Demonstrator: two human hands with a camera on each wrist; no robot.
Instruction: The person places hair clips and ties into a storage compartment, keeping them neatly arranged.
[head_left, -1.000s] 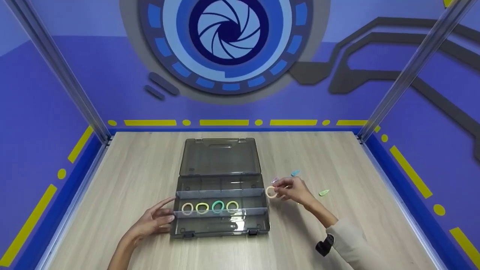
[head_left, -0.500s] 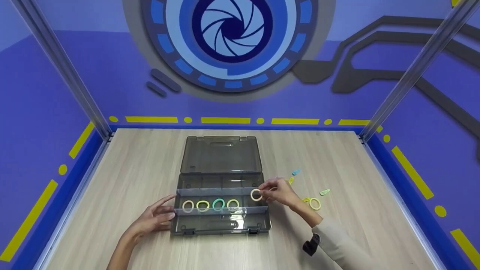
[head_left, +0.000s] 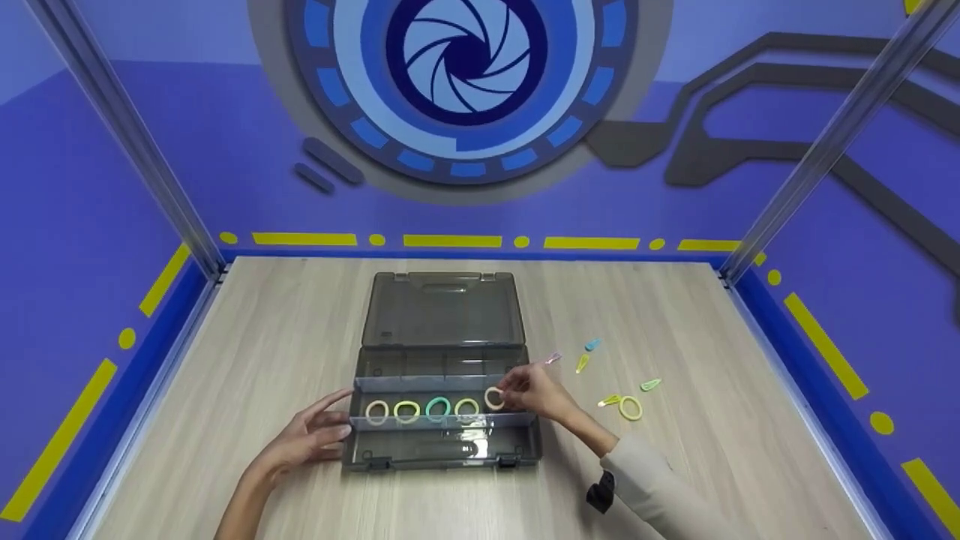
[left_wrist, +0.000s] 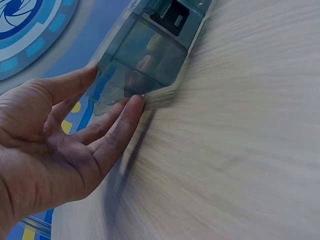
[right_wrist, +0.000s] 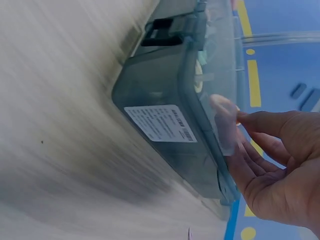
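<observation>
A smoky see-through box (head_left: 405, 448) lies with its lid (head_left: 442, 309) folded back. In its middle compartment stand a peach hair tie (head_left: 367, 413), a yellow hair tie (head_left: 397, 412), a green hair tie (head_left: 427, 409) and another yellow hair tie (head_left: 457, 409), in a row. My right hand (head_left: 537, 391) reaches over the box's right wall and pinches a pale peach hair tie (head_left: 487, 397) in that compartment, beside the row. My left hand (head_left: 304, 436) rests its extended fingers against the box's left end; in the left wrist view the fingertips (left_wrist: 135, 102) touch the wall.
Right of the box lie a purple hair clip (head_left: 553, 358), a blue clip (head_left: 592, 344), a yellow clip (head_left: 583, 364), a green clip (head_left: 650, 385), another yellow clip (head_left: 609, 401) and a yellow hair tie (head_left: 622, 407). Blue panels (head_left: 480, 217) enclose the wooden tabletop (head_left: 292, 322).
My right hand has carried the pale peach hair tie leftward from beside the box into the middle compartment, uncovering clips and a yellow hair tie on the table. My left hand has stayed put.
</observation>
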